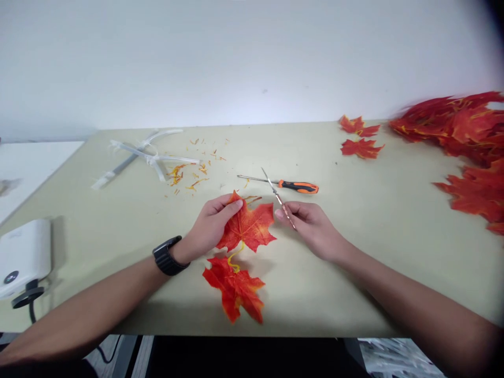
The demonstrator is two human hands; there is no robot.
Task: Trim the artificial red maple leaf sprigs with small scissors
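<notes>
My left hand (214, 223), with a black watch at the wrist, pinches an orange-red artificial maple leaf (252, 227) between thumb and fingers. A yellow stem joins it to a second maple leaf (236, 291), which hangs towards the table's front edge. Closed around the coppery handle of a slim, pointed metal tool (275, 194) is my right hand (309, 226). Its narrow silver tip points up and away from me, just right of the upper leaf, apart from it. Whether the tool is a knife or something else I cannot tell.
Behind my hands lies an orange-and-black screwdriver (299, 187). Yellow and orange scraps (177, 176) are scattered near white plastic strips (136, 155). Two leaves (360, 148) and a large leaf pile (460, 126) are at right. A white device (27, 252) stands left on the table (394, 231).
</notes>
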